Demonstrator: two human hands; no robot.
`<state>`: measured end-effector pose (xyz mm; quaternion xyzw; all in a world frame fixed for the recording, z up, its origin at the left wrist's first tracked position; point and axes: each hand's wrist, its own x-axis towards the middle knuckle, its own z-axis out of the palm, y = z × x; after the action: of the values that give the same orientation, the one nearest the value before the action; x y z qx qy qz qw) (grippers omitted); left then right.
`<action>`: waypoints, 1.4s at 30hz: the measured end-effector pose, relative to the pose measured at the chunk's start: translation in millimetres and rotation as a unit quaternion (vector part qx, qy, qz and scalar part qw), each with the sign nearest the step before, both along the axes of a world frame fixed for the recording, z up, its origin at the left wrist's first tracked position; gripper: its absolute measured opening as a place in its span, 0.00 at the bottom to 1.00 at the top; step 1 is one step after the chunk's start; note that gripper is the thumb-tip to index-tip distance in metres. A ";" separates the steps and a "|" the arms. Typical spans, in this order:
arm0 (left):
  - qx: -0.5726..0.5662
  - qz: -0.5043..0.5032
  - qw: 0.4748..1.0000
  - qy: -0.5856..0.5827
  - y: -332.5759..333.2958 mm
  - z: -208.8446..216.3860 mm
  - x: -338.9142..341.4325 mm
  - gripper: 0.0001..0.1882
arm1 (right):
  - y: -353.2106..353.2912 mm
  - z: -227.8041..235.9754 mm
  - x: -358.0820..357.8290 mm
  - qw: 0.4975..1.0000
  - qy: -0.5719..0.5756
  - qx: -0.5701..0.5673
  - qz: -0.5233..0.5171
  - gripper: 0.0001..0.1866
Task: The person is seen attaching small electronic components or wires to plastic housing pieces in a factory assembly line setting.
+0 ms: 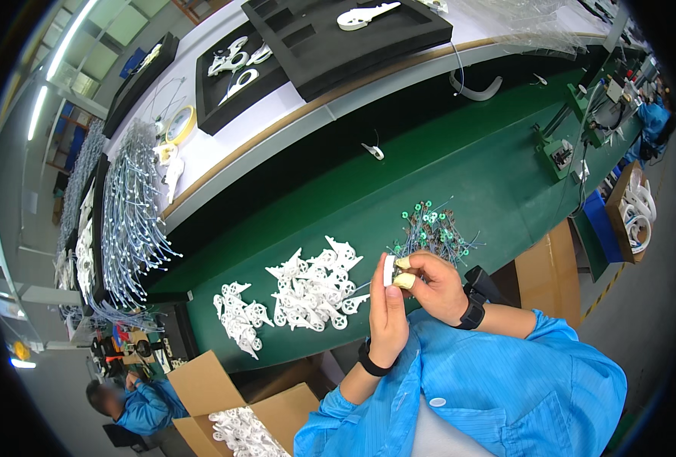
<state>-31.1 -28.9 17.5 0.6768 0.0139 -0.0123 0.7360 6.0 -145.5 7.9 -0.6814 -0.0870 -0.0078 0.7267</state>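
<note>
My left hand (387, 311) and my right hand (435, 286) meet above the front edge of the green bench, both gripping one small white plastic part (389, 270). Yellow finger cots cover the right thumb and a fingertip. A thin wire runs from the part toward a heap of thin wires with green ends (433, 228) just behind my hands. To the left of my hands lies a pile of white flat plastic parts (315, 286), with a smaller pile (239, 316) farther left.
The green bench (444, 160) carries small jigs (562, 148) at the right. Behind it, a white shelf holds black foam trays (338, 34) with white parts. Bundles of pale wires (129, 221) hang at the left. Cardboard boxes (231, 415) stand below. Another person sits at lower left.
</note>
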 end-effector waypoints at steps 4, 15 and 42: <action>-0.035 0.009 0.999 -0.004 -1.5 -2.1 1.0 0.28 | 0.6 -0.6 2.4 0.997 -0.048 -0.059 -0.010 0.09; 0.080 0.019 0.996 -0.037 1.7 -8.9 5.4 0.29 | 0.5 4.2 12.2 0.988 -0.108 -0.105 -0.023 0.07; -0.293 0.027 0.942 0.162 26.2 -0.9 10.5 0.26 | -11.6 33.8 30.3 0.970 -0.102 -0.214 0.062 0.09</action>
<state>-20.6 -2.6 16.6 0.4194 0.1470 -0.1057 0.8895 36.3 -157.2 41.7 -0.8097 -0.2022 -0.0133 0.5508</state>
